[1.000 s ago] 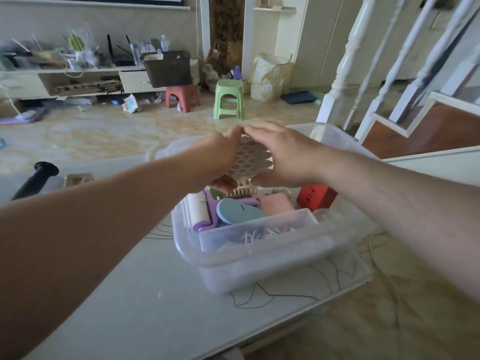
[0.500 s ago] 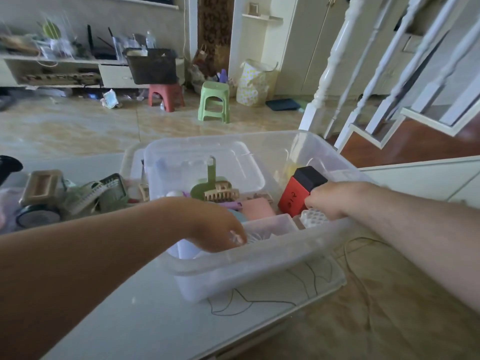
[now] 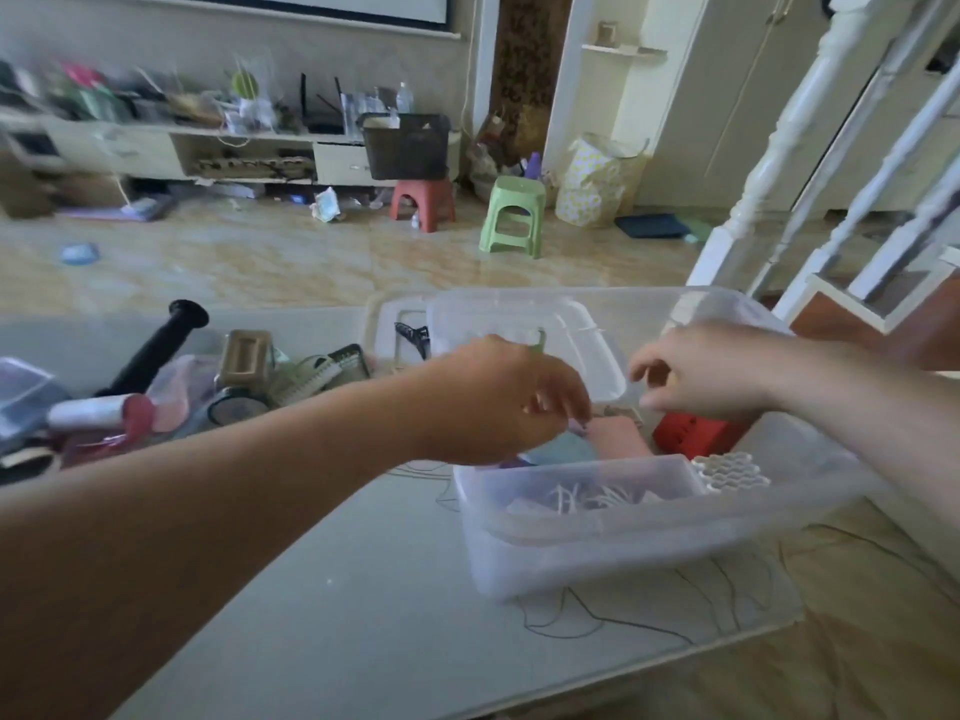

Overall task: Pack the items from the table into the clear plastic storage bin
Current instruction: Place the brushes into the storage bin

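The clear plastic storage bin (image 3: pixel 623 543) stands on the table's right part. It holds a small clear box (image 3: pixel 587 491) of white bits, a white honeycomb mesh (image 3: pixel 727 472) at the front right, a red box (image 3: pixel 691 433) and a pink item (image 3: pixel 623 433). My left hand (image 3: pixel 509 397) hovers over the bin's left side with curled fingers, its tips on something small and purple; blur hides any grip. Just above the red box, my right hand (image 3: pixel 701 371) holds nothing, its fingers loosely apart.
On the table to the left lie a black handle (image 3: pixel 150 356), a tan box (image 3: pixel 244 356), a comb-like brush (image 3: pixel 311 376), a round tin (image 3: pixel 236 407) and a white roll (image 3: pixel 93 413). The bin's lid (image 3: pixel 384 324) lies behind. A stair railing (image 3: pixel 769 163) rises at right.
My right hand set the white mesh in the bin's front right corner, let go and rose above the red box. My left hand lifted from the bin's front part.
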Available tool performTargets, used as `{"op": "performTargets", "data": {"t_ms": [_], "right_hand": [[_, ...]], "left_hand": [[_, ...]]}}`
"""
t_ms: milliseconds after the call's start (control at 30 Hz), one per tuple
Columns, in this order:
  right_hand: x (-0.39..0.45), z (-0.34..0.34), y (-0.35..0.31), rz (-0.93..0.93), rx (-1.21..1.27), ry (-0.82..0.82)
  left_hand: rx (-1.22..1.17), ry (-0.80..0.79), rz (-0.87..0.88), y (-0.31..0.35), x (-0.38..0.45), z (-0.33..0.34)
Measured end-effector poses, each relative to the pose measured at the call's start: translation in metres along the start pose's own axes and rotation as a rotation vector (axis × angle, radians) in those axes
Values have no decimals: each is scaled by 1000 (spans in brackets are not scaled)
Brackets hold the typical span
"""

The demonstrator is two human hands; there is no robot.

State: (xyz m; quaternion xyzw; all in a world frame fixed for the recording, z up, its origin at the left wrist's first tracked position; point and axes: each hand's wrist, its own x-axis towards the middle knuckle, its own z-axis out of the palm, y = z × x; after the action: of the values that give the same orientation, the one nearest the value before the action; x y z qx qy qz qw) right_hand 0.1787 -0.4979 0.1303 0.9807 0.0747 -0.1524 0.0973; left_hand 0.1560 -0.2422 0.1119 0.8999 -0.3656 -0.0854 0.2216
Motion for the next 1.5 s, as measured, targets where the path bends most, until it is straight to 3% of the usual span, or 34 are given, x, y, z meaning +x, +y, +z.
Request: {"op": "performTargets", "data": {"t_ms": [133,233,367,533,633,800,1067,1300,1433,1500], "right_hand": [[3,-40,-97,-195,372,344],[19,-57,-178,-340,462,452],[62,-61,-267,-431,367,323],[154,-30,-319,-173,186,152],[199,9,-333,21,213,56],[235,55,-337,81,217,64],[236,81,-334,124,300,211],[163,51,-321,75,165,85],[109,9,-307,25,120,191],[89,-15,-293,2,105,272]], "left_hand": [[-42,230,-252,-70,-48,-35],[77,318,-541,-146,-90,-44],[96,323,-821,-218,-138,-42],[130,125,-986,-256,-155,-32],[152,156,-947,-281,-146,-20],[-10,344,-919,-301,-93,-6],[210,194,-875,-305,-86,17],[223,150,-878,-246,-153,13],[17,295,-869,-198,-184,-18],[34,340,-835,-172,-196,-37]]}}
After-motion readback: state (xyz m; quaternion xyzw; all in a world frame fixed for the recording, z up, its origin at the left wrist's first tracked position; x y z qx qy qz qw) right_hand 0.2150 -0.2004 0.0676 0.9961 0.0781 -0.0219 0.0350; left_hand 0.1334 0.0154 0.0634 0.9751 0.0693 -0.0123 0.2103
